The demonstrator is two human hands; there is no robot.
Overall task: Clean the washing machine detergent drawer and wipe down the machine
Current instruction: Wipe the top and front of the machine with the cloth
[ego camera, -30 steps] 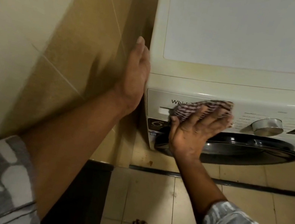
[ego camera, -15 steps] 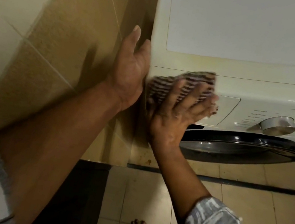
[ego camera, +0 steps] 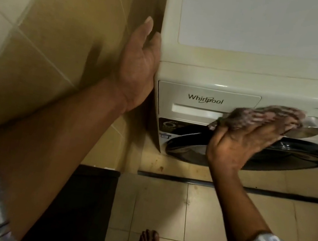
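Cloth (ego camera: 260, 117) has swept right in the last half second. It's off the left end of the drawer (ego camera: 205, 105) and now sits center-right of frame, over the drawer's right edge and touching the dial (ego camera: 313, 128). Right grip (ego camera: 241, 143) presses it with fingers laid out, blurred, not clenched. Left grip (ego camera: 140, 64) is flat and empty on the left side of the machine (ego camera: 246, 76), same as before. Drawer shut, front now bare. I'd call this panel wipe mid-pass.
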